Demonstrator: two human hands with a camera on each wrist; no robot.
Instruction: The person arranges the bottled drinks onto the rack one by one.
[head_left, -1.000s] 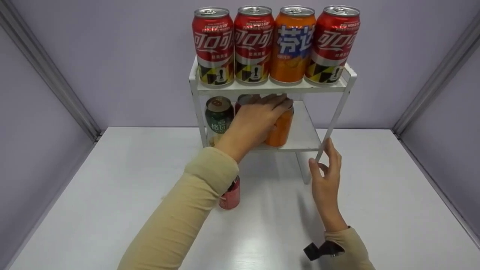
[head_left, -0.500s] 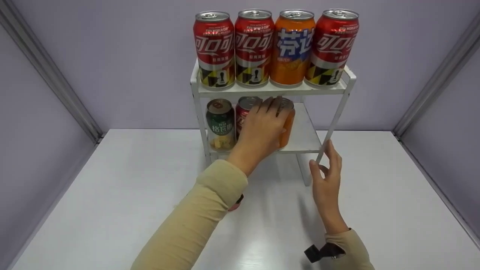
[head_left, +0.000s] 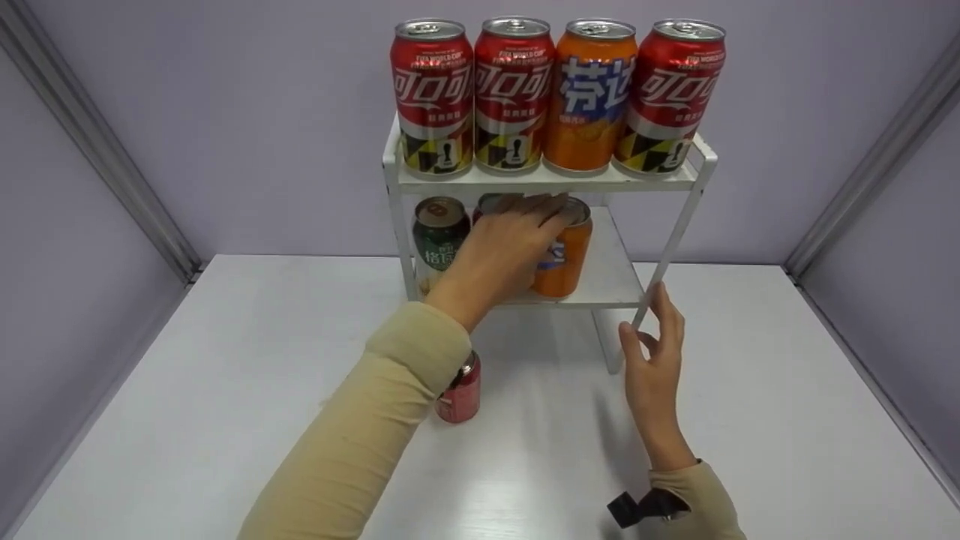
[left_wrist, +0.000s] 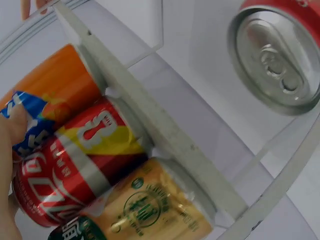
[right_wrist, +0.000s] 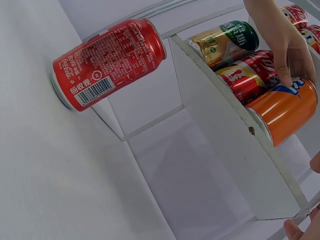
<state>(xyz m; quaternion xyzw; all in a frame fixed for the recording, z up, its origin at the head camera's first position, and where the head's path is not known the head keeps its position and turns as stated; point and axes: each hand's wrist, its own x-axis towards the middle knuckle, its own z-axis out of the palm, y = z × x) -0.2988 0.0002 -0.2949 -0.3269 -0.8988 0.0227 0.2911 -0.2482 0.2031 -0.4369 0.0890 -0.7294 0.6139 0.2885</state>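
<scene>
My left hand (head_left: 506,244) reaches into the lower shelf of a white two-tier rack (head_left: 544,180). It holds an orange Fanta can (head_left: 564,262) near the top; the right wrist view shows the thumb against its blue lettering. Left of that stands a red Coca-Cola can (left_wrist: 82,162), mostly behind the hand in the head view. A green and gold can (head_left: 441,236) is at the shelf's left end. My right hand (head_left: 654,367) grips the rack's front right leg (head_left: 664,259) between thumb and fingers, below the lower shelf's level.
Several cans line the top shelf, among them an orange can (head_left: 589,97) between red cans. Another red Coca-Cola can (right_wrist: 110,62) stands on the white table (head_left: 787,390) in front of the rack, partly behind the left sleeve (head_left: 375,420). Pale walls enclose the table.
My left hand shifted right and down over the orange can, then back left, showing more of its front. The right hand stays at the rack leg.
</scene>
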